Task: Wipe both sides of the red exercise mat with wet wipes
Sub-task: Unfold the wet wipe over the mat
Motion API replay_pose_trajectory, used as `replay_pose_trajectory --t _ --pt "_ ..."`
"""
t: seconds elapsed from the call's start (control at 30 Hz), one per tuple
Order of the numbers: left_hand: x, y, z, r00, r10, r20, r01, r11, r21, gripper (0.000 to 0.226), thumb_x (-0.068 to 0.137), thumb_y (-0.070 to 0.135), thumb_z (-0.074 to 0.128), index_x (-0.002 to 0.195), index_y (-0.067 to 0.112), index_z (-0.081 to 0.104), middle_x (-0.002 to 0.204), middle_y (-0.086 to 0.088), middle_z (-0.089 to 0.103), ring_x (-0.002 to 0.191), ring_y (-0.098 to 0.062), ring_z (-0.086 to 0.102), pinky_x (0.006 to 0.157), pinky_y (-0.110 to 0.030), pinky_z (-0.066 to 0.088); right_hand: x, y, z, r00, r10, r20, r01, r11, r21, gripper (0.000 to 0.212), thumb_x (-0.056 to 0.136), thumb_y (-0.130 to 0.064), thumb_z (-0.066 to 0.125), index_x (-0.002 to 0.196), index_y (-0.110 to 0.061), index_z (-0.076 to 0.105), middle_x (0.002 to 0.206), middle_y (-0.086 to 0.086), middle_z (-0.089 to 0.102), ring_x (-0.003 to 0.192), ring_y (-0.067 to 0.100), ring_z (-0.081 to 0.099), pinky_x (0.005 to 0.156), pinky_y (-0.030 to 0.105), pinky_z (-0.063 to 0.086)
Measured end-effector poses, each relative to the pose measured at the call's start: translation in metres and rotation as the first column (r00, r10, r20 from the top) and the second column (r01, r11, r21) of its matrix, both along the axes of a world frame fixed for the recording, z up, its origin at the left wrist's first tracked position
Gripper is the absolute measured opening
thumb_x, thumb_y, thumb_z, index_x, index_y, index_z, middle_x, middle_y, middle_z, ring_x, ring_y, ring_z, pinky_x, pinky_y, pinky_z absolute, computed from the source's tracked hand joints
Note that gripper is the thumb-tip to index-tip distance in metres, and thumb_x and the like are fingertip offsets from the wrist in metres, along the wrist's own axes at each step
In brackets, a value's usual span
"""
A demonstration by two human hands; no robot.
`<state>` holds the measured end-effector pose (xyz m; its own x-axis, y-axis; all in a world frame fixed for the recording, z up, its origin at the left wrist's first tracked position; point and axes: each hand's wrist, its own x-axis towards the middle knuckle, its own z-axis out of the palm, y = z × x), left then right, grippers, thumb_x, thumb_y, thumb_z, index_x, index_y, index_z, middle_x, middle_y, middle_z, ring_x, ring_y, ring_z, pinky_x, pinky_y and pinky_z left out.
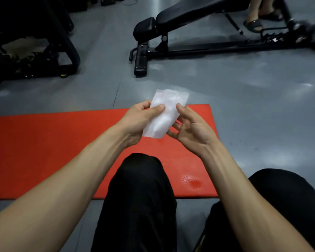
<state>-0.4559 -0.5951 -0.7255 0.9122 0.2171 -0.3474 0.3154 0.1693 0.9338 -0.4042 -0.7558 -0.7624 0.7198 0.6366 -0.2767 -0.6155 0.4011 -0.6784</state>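
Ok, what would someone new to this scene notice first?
The red exercise mat stretches across the grey floor, with a wet patch near its right end. Above it, the left hand and right hand hold a white wet wipe between them. A black weight bench stands beyond.

Wipe (164, 115) between both hands above mat (53, 151); bench (198, 30) behind mat on floor (262, 106).

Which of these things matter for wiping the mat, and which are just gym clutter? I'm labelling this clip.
Part of the job:
red exercise mat
wet wipe, held above the mat
left hand, pinching the wipe
right hand, fingers on the wipe's edge

Just lying about:
black weight bench
black machine frame
another person's sandalled feet
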Motion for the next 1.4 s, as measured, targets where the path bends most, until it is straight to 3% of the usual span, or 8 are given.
replay_pose_trajectory --t 0.2,0.37,0.5,0.83,0.97,1.1,1.27,1.4 --pt "0.017 -0.013 -0.021 0.999 0.053 0.002 -0.052 0.998 -0.044 0.026 0.101 0.023 0.065 0.111 -0.001 0.071 0.103 -0.017 0.076 0.087 -0.026 0.071 0.085 -0.040 0.056 0.006 0.004 -0.004 0.944 -0.276 0.178 0.320 0.895 -0.311 0.013 0.102 -0.019 0.061 0.105 -0.012 0.072 0.103 0.012 0.076 0.091 0.027 0.072 0.082 0.045 0.057" --pt "0.028 -0.031 -0.025 0.999 0.026 0.034 -0.022 0.994 -0.104 0.033 0.103 0.025 0.062 0.122 -0.001 0.067 0.115 -0.019 0.075 0.098 -0.031 0.073 0.089 -0.045 0.058 0.016 -0.024 0.016 0.949 -0.129 0.289 0.252 0.862 -0.441 0.025 0.102 -0.036 0.060 0.112 -0.016 0.071 0.102 0.006 0.077 0.088 0.021 0.072 0.070 0.034 0.057" --pt "0.025 -0.043 -0.024 0.999 -0.006 0.052 0.012 0.995 -0.100 0.021 0.104 0.027 0.060 0.112 0.009 0.065 0.089 -0.009 0.075 0.069 -0.024 0.069 0.052 -0.030 0.051 0.016 -0.051 0.026 0.938 0.054 0.343 0.157 0.816 -0.557 0.026 0.097 -0.020 0.066 0.124 -0.020 0.068 0.103 0.004 0.075 0.089 0.025 0.062 0.073 0.037 0.049" --pt "0.007 -0.030 -0.018 0.936 -0.217 0.277 0.282 0.934 -0.221 0.019 0.092 0.013 0.063 0.100 0.025 0.075 0.099 -0.004 0.070 0.085 -0.017 0.062 0.077 -0.033 0.054 -0.007 -0.078 0.035 0.920 -0.145 0.363 0.241 0.942 -0.234 0.019 0.100 -0.004 0.053 0.099 -0.016 0.068 0.093 0.000 0.072 0.084 0.015 0.067 0.074 0.029 0.057" --pt "0.006 -0.030 -0.013 0.948 -0.209 0.242 0.235 0.968 -0.087 0.044 0.097 -0.011 0.041 0.074 0.014 0.070 0.065 0.004 0.060 0.059 -0.009 0.054 0.060 -0.023 0.050 -0.013 -0.080 0.035 0.888 -0.069 0.454 0.255 0.897 -0.362 0.045 0.094 0.009 0.042 0.073 -0.016 0.074 0.085 0.001 0.067 0.081 0.016 0.061 0.073 0.030 0.052" --pt "0.005 -0.030 -0.017 0.954 -0.162 0.253 0.182 0.982 -0.057 0.040 0.092 -0.006 0.036 0.073 0.008 0.069 0.073 -0.007 0.057 0.064 -0.014 0.052 0.055 -0.025 0.049 -0.014 -0.072 0.035 0.850 -0.051 0.525 0.339 0.815 -0.470 0.031 0.090 -0.008 0.048 0.073 -0.011 0.073 0.085 0.001 0.068 0.086 0.017 0.062 0.076 0.033 0.054" --pt "0.007 -0.029 -0.040 0.941 -0.143 0.307 0.149 0.989 0.002 0.017 0.092 0.017 0.073 0.076 0.018 0.066 0.074 0.005 0.060 0.071 -0.014 0.055 0.069 -0.028 0.046 -0.014 -0.060 0.035 0.791 0.034 0.611 0.393 0.737 -0.550 0.020 0.088 0.007 0.065 0.090 -0.012 0.069 0.088 0.011 0.059 0.076 0.015 0.058 0.065 0.020 0.050" --pt "0.009 -0.026 -0.053 0.927 -0.167 0.336 0.189 0.981 -0.033 0.030 0.077 0.001 0.083 0.094 0.018 0.065 0.082 0.006 0.065 0.075 -0.012 0.059 0.068 -0.024 0.053 -0.005 -0.056 0.042 0.823 0.041 0.566 0.360 0.732 -0.578 0.033 0.089 0.013 0.061 0.099 -0.016 0.073 0.097 0.013 0.062 0.083 0.019 0.063 0.074 0.030 0.054"
